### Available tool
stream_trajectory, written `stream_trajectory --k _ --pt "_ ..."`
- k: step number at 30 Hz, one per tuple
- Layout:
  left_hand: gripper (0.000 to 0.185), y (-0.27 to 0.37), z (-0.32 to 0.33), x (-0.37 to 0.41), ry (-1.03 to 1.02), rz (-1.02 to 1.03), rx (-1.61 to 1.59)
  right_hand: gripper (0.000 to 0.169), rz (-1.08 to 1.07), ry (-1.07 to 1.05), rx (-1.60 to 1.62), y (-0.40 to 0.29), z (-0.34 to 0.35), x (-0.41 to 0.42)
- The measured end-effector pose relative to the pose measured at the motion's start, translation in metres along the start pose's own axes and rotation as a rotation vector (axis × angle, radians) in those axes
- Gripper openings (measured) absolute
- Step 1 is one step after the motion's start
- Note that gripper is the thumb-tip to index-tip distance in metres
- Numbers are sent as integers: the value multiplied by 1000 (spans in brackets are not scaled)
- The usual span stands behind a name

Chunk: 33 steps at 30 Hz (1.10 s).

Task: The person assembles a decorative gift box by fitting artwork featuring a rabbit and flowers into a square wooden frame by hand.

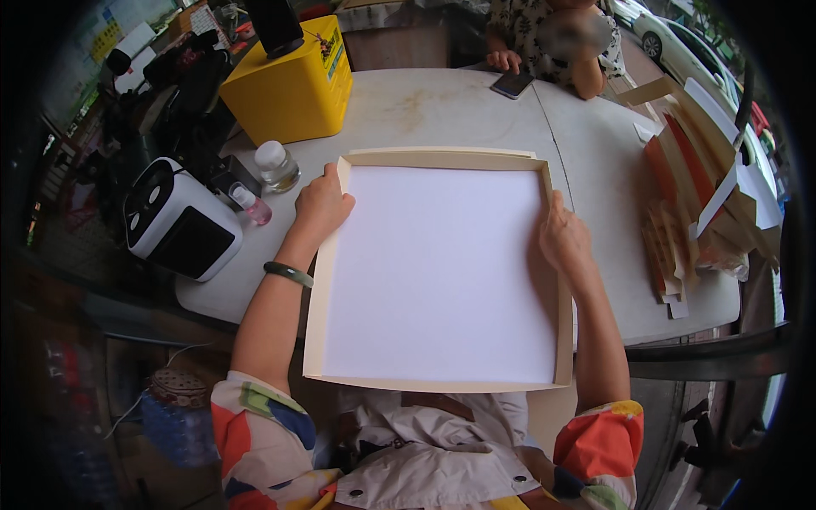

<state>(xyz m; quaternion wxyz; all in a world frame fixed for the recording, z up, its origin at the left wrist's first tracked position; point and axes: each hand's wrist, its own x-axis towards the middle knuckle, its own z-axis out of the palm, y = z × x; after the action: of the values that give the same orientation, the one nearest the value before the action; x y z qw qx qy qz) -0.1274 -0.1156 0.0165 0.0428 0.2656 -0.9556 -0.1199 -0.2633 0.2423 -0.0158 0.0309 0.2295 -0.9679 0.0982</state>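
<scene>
A large square, shallow cardboard tray or box lid (440,274) lies open side up before me, with a white inside and cream side walls. Its near edge reaches past the table's front edge, over my lap. My left hand (323,201) grips the upper part of its left wall, thumb over the rim. On the opposite side my right hand (566,233) holds the right wall from outside, its fingers partly hidden. Another cream cardboard edge (446,150) shows just behind the far wall; whether it belongs to a second piece, I cannot tell.
Left on the white table (408,115) stand a yellow drawer box (287,89), a glass jar (278,167), a pink spray bottle (252,204) and a white-and-black device (185,220). Folded cardboard pieces (695,172) are stacked right. Across, a person (526,32) touches a phone (512,83).
</scene>
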Motion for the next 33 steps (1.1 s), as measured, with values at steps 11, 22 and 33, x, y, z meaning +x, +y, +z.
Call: stream_trajectory --k 11,22,33 --pt "22 9 16 45 251 209 367 48 -51 91 6 1 7 -2" --pt "18 55 16 65 -41 80 754 43 4 45 90 -8 -4 -4" --pt "17 35 -9 54 -55 136 552 37 -85 308 50 -4 10 -6"
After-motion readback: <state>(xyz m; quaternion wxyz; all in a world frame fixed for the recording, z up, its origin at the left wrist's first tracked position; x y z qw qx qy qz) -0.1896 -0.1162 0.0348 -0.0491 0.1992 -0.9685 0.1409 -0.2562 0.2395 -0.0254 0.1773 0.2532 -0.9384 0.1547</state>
